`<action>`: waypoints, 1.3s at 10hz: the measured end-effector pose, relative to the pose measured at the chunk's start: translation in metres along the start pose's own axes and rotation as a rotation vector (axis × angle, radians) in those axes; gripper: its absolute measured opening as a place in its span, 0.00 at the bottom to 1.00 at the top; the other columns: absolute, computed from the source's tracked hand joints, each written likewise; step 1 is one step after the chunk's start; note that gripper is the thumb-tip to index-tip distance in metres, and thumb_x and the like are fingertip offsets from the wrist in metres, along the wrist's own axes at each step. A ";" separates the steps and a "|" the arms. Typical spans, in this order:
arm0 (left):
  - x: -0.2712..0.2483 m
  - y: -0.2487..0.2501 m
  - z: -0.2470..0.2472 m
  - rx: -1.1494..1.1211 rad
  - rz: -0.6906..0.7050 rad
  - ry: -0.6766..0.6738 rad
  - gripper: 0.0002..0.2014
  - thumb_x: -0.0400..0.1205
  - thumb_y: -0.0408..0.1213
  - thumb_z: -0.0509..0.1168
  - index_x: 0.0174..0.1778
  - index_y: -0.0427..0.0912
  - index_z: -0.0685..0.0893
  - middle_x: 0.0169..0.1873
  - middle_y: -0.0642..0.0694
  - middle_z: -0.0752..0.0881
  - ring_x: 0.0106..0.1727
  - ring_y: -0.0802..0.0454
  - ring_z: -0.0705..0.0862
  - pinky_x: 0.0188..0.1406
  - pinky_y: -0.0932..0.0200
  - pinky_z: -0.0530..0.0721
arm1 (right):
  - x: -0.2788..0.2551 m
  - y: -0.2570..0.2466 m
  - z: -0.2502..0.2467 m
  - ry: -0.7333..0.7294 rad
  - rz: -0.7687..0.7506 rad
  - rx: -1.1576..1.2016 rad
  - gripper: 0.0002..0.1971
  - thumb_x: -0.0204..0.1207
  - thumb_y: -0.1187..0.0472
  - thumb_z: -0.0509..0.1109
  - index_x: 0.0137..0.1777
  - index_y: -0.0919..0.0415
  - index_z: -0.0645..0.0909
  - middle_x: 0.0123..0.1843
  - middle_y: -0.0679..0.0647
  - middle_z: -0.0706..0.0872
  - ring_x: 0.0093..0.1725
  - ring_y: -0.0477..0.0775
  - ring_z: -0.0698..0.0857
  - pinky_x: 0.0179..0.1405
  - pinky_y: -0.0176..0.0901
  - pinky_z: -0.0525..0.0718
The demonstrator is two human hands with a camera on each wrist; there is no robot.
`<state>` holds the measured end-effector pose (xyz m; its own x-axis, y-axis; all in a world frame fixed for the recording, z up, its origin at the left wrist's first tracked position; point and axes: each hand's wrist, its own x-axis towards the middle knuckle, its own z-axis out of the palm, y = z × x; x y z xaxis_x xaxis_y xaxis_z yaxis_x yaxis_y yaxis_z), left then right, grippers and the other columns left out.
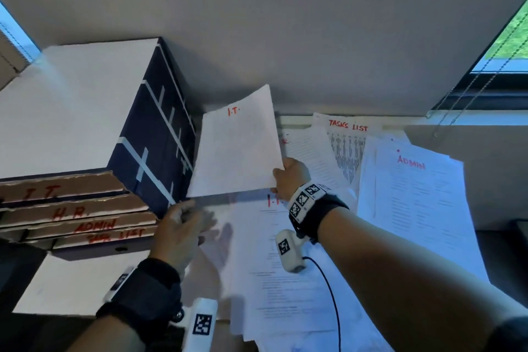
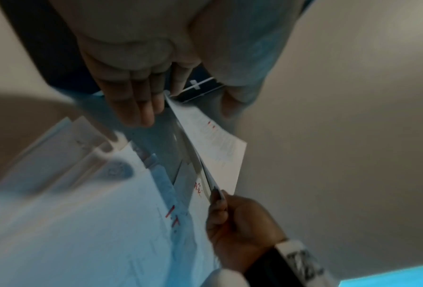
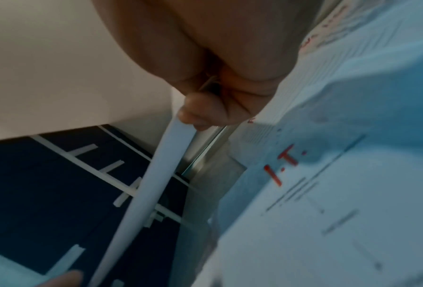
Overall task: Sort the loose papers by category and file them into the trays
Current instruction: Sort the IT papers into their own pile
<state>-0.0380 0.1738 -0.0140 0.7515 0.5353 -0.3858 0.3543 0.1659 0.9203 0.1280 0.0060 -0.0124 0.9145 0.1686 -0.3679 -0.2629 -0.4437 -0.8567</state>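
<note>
Head view shows the I.T. sheet (image 1: pixel 238 146) lifted off the desk, tilted up, just right of the dark tray stack (image 1: pixel 154 134). The right hand (image 1: pixel 290 177) pinches its near right corner, thumb on top. The left hand (image 1: pixel 180 226) is at the sheet's near left corner; the left wrist view shows its fingers (image 2: pixel 134 101) extended, the sheet edge between them, not curled round it.

On the near left face of the stack sit four labelled trays, top to bottom: the I.T. tray (image 1: pixel 57 190), H.R., ADMIN, TASK LIST. Loose papers remain on the desk: another I.T. page (image 1: pixel 274 251) beneath the hands, the TASKS LIST sheet (image 1: pixel 347 148) far right, the ADMIN pile (image 1: pixel 417 208) right.

Procedure, judged from this layout: the step in hand is filing this sheet in the top tray.
- Match the red heading to the tray label before inserting.
- Support both near corners so the sheet stays flat.
- Swing it left, round the stack's corner, and feed the leading edge level into the slot.
- Avoid catching the torn cardboard lip.
</note>
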 end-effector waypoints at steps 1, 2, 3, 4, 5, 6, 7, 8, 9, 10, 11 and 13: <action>0.003 0.004 0.003 -0.083 -0.078 -0.018 0.03 0.86 0.41 0.66 0.49 0.47 0.80 0.52 0.39 0.89 0.50 0.41 0.87 0.48 0.48 0.82 | -0.008 0.000 0.009 -0.114 0.034 0.027 0.08 0.85 0.68 0.59 0.59 0.62 0.78 0.55 0.62 0.84 0.37 0.61 0.85 0.25 0.39 0.86; 0.009 0.009 0.011 -0.191 -0.127 -0.075 0.02 0.86 0.37 0.65 0.48 0.48 0.79 0.51 0.37 0.89 0.45 0.43 0.87 0.45 0.50 0.85 | -0.013 0.012 0.011 -0.065 0.083 0.105 0.07 0.84 0.67 0.61 0.54 0.62 0.80 0.46 0.62 0.86 0.38 0.64 0.87 0.21 0.40 0.84; 0.016 0.008 0.020 -0.089 -0.065 -0.046 0.12 0.86 0.30 0.65 0.64 0.45 0.80 0.57 0.40 0.89 0.48 0.43 0.90 0.54 0.44 0.88 | -0.008 0.015 0.006 -0.058 0.126 0.149 0.05 0.85 0.68 0.60 0.51 0.63 0.77 0.39 0.58 0.81 0.30 0.59 0.82 0.13 0.32 0.75; 0.017 0.011 0.028 0.067 -0.002 -0.037 0.12 0.85 0.27 0.65 0.62 0.43 0.82 0.50 0.40 0.90 0.49 0.42 0.90 0.58 0.43 0.86 | 0.005 0.008 0.006 -0.035 0.112 0.090 0.04 0.84 0.66 0.63 0.53 0.63 0.78 0.42 0.58 0.83 0.31 0.57 0.82 0.17 0.37 0.78; 0.018 0.010 0.032 0.300 0.116 -0.050 0.08 0.82 0.35 0.71 0.50 0.55 0.83 0.51 0.49 0.88 0.48 0.46 0.88 0.51 0.48 0.86 | 0.020 0.001 0.011 -0.072 0.108 0.073 0.15 0.83 0.67 0.62 0.68 0.68 0.77 0.52 0.65 0.84 0.31 0.50 0.80 0.16 0.32 0.78; 0.020 0.009 0.034 0.515 0.180 -0.095 0.08 0.82 0.43 0.71 0.53 0.57 0.80 0.58 0.52 0.84 0.51 0.54 0.86 0.44 0.59 0.84 | 0.027 -0.003 0.015 -0.072 0.125 0.061 0.19 0.82 0.62 0.66 0.71 0.65 0.76 0.65 0.65 0.83 0.44 0.53 0.85 0.32 0.33 0.87; 0.019 0.010 0.036 0.637 0.186 -0.145 0.13 0.83 0.45 0.69 0.63 0.52 0.79 0.58 0.58 0.81 0.50 0.65 0.82 0.36 0.74 0.77 | 0.048 0.016 0.016 -0.138 0.037 -0.456 0.21 0.80 0.50 0.68 0.69 0.59 0.76 0.63 0.59 0.82 0.62 0.59 0.82 0.58 0.46 0.85; 0.020 0.006 0.034 0.824 0.139 -0.194 0.17 0.83 0.47 0.67 0.67 0.50 0.80 0.63 0.53 0.80 0.57 0.56 0.82 0.50 0.63 0.79 | 0.044 0.018 0.008 -0.083 0.041 -0.428 0.19 0.77 0.55 0.69 0.65 0.64 0.81 0.57 0.60 0.88 0.54 0.61 0.89 0.55 0.52 0.89; 0.018 0.002 0.036 0.979 0.041 -0.228 0.17 0.82 0.48 0.65 0.65 0.48 0.81 0.56 0.50 0.82 0.52 0.54 0.82 0.52 0.60 0.80 | 0.031 0.024 -0.016 0.028 -0.037 -0.593 0.18 0.77 0.55 0.69 0.66 0.58 0.82 0.62 0.55 0.87 0.59 0.56 0.86 0.60 0.44 0.84; 0.017 -0.009 0.044 1.141 -0.007 -0.276 0.26 0.77 0.57 0.67 0.67 0.46 0.78 0.61 0.44 0.81 0.56 0.47 0.82 0.55 0.55 0.81 | 0.005 0.043 -0.056 0.135 -0.048 -0.649 0.14 0.78 0.55 0.68 0.61 0.53 0.83 0.60 0.51 0.86 0.59 0.54 0.84 0.56 0.37 0.77; 0.014 -0.016 0.055 1.260 0.012 -0.253 0.36 0.74 0.62 0.70 0.71 0.43 0.73 0.65 0.40 0.76 0.62 0.41 0.80 0.55 0.55 0.78 | -0.031 0.069 -0.087 0.074 0.071 -0.854 0.08 0.75 0.54 0.67 0.45 0.59 0.79 0.45 0.55 0.82 0.48 0.60 0.82 0.44 0.41 0.77; 0.020 -0.032 0.066 1.115 -0.046 -0.164 0.39 0.70 0.54 0.77 0.70 0.41 0.68 0.63 0.40 0.80 0.62 0.39 0.82 0.59 0.48 0.85 | -0.065 0.093 -0.069 0.043 0.163 -0.861 0.29 0.70 0.43 0.77 0.65 0.58 0.75 0.60 0.55 0.83 0.57 0.58 0.85 0.45 0.44 0.78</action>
<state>0.0019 0.1247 -0.0557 0.7598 0.4187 -0.4974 0.6210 -0.6939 0.3645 0.0658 -0.1067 -0.0430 0.9011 0.0191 -0.4333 -0.0841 -0.9724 -0.2177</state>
